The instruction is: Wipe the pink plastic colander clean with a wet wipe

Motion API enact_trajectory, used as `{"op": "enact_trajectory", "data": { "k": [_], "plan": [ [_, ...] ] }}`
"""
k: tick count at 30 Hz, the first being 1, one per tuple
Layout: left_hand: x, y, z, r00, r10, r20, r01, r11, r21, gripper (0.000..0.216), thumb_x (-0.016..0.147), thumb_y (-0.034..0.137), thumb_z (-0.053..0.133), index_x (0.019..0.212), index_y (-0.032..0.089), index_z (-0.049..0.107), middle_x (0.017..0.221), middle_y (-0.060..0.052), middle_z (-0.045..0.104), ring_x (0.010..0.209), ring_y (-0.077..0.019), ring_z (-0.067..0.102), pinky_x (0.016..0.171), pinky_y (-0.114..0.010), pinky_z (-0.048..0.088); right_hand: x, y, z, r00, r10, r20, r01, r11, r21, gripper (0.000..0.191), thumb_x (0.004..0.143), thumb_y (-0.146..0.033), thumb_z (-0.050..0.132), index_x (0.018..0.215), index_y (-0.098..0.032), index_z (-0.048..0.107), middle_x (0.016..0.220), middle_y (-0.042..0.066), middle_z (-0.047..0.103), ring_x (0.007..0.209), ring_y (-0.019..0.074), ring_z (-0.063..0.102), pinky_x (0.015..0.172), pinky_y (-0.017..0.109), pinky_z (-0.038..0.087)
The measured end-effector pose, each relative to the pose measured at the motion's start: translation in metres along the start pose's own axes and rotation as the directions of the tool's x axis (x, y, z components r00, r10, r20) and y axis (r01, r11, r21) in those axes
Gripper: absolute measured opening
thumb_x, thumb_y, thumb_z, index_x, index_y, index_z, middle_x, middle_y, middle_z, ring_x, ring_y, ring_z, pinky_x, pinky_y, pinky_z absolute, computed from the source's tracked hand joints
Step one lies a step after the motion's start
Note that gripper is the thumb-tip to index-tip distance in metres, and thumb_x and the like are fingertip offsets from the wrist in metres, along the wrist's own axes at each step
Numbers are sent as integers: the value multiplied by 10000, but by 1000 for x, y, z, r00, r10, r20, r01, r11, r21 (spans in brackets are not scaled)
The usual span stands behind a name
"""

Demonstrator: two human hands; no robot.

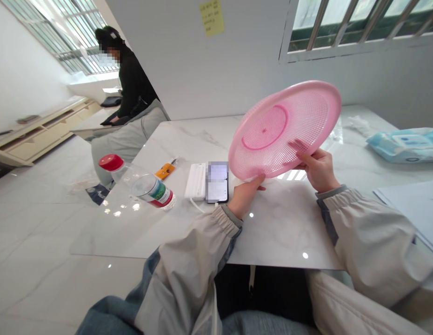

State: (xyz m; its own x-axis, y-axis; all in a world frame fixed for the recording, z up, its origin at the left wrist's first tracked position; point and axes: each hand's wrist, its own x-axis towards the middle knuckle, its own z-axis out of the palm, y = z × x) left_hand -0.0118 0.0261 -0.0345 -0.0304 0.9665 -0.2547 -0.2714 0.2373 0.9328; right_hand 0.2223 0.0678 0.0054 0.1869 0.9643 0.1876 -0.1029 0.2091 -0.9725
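Note:
A round pink plastic colander with a mesh wall is held tilted above the white marbled table. My left hand grips its near rim at the lower left, thumb on top. On the right, my right hand is closed on the rim, with its fingers showing through the mesh underneath. Just left of my left hand lie a phone with a lit screen and a white power bank with a white cable.
A clear bottle with a red cap stands at the left, near an orange item. A blue wipes pack and papers lie right. A yellow note is on the wall. Another person sits far left.

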Motion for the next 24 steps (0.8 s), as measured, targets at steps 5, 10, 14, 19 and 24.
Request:
{"op": "enact_trajectory", "data": {
  "k": [5,10,14,19,24],
  "plan": [
    [1,3,-3,996,-9,89,-1,994,113,537,819,731,875,636,235,777,681,-98,733,750,-258,706,958,-453,597,-2,-2,2,1000,-13,5,13,999,32,509,811,-378,910,1298,-260,825,1351,84,828,914,282,853,779,498,766],
    [-16,27,2,984,-141,109,88,916,390,828,851,991,572,474,258,652,536,-58,605,573,-188,553,759,-387,522,-1,-1,0,1000,-26,-2,26,999,44,481,827,-372,909,1287,-255,832,1322,87,838,900,268,845,735,468,767],
    [-20,31,4,964,-192,184,115,925,363,853,886,972,549,474,230,627,484,-25,512,549,-149,495,695,-343,456,2,1,-2,1000,-28,1,28,997,67,457,812,-381,934,1249,-281,846,1282,68,853,902,271,849,701,443,765],
    [-17,25,6,929,-128,348,120,992,45,641,885,778,779,807,142,799,873,-113,791,731,-162,665,825,-354,553,4,2,-3,999,-53,0,52,994,99,441,802,-387,961,1220,-296,857,1253,60,861,932,291,863,710,446,768],
    [-21,28,8,918,-86,386,144,982,-123,296,798,296,951,1013,119,850,1173,-142,829,1126,-264,773,1136,-448,555,6,4,-4,998,-68,-5,68,990,120,418,769,-408,991,1149,-278,875,1162,54,879,853,288,869,738,466,773]
  ]
}}
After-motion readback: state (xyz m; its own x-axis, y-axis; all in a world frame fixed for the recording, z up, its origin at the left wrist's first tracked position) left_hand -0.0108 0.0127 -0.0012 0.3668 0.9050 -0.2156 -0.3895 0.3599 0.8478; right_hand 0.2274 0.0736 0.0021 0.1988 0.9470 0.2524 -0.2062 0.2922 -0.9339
